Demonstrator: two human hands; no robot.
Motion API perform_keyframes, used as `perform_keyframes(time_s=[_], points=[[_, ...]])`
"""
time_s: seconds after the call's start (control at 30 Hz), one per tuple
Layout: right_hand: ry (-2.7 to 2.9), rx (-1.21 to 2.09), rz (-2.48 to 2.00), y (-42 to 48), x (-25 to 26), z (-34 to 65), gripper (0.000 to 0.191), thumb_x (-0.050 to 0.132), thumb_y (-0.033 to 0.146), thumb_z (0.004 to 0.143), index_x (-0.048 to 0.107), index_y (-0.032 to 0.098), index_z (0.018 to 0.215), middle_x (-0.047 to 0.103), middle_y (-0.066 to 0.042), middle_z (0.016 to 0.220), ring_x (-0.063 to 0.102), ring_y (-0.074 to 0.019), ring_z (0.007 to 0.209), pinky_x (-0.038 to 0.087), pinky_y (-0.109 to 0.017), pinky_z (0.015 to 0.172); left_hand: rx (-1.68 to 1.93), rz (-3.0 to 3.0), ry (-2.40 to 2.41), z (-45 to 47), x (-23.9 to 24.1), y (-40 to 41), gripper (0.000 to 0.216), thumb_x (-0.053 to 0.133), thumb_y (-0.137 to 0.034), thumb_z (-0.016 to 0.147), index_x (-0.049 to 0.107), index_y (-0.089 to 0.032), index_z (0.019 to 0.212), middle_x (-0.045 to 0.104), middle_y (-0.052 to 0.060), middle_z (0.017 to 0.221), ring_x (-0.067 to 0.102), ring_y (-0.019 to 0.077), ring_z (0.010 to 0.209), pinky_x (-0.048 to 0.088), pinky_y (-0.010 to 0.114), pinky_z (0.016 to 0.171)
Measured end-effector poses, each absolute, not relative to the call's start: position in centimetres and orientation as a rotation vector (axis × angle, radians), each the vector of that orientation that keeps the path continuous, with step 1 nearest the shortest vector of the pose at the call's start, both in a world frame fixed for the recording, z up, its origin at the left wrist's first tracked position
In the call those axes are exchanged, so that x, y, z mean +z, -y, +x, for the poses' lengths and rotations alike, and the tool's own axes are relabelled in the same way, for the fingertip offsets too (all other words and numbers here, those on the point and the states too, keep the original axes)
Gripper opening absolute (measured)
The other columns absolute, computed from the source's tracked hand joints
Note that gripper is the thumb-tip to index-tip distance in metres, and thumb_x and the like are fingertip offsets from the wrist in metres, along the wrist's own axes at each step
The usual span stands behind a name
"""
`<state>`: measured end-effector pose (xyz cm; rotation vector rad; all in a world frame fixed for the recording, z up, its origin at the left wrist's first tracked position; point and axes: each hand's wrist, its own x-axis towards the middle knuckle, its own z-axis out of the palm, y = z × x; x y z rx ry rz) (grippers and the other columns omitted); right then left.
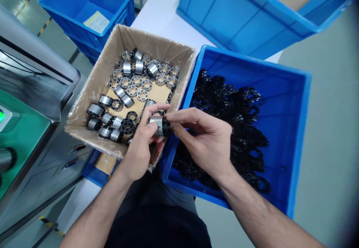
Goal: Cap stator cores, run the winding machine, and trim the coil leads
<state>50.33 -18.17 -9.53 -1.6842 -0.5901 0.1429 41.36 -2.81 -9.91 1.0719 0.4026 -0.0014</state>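
Note:
My left hand holds a silver stator core by its sides, above the near right corner of a lined carton. A black plastic end ring sits at the core's right end, and the thumb and fingertips of my right hand pinch it. Whether the ring is fully seated I cannot tell. Inside the carton are bare slotted metal rings and several cores with black ends. Under my right hand, a blue bin contains a heap of black plastic rings.
Another blue bin with cardboard in it stands behind on the white table. Farther left is a blue crate with a paper slip. A machine with a green top stands close on the left.

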Motion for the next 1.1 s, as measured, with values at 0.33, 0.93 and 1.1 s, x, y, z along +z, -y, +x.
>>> perform_keyframes(time_s=[0.33, 0.93, 1.1], points=[[0.791, -0.157, -1.726, 18.4, -9.4, 50.4, 0.024, 0.087, 0.009, 0.104, 0.093, 0.03, 0.095, 0.096, -0.004, 0.109, 0.093, -0.0244, 0.097, 0.078, -0.038, 0.086, -0.071, 1.117, -0.362, 41.2, -10.6, 2.7, 0.041, 0.064, -0.065, 0.118, 0.071, -0.032, 0.142, 0.054, -0.001, 0.09, 0.045, 0.0172, 0.072, 0.04, 0.028, 0.061], [0.747, -0.046, -1.656, 17.6, -10.2, 50.2, 0.023, 0.074, 0.015, 0.113, 0.092, 0.029, 0.108, 0.092, -0.005, 0.108, 0.088, -0.023, 0.103, 0.073, -0.039, 0.094, -0.012, 1.278, -0.321, 41.0, -9.7, 2.2, 0.047, 0.08, -0.058, 0.112, 0.069, -0.031, 0.148, 0.068, 0.0, 0.099, 0.055, 0.0159, 0.068, 0.048, 0.03, 0.063], [0.568, -0.016, -1.982, 22.7, -9.6, 55.8, 0.041, 0.079, 0.031, 0.111, 0.081, 0.03, 0.153, 0.089, -0.009, 0.135, 0.086, -0.0286, 0.119, 0.072, -0.048, 0.106, 0.052, 1.993, -0.381, 43.3, -7.7, 0.1, 0.03, 0.074, -0.039, 0.111, 0.066, -0.025, 0.137, 0.076, 0.005, 0.117, 0.071, 0.0233, 0.095, 0.057, 0.038, 0.091]])
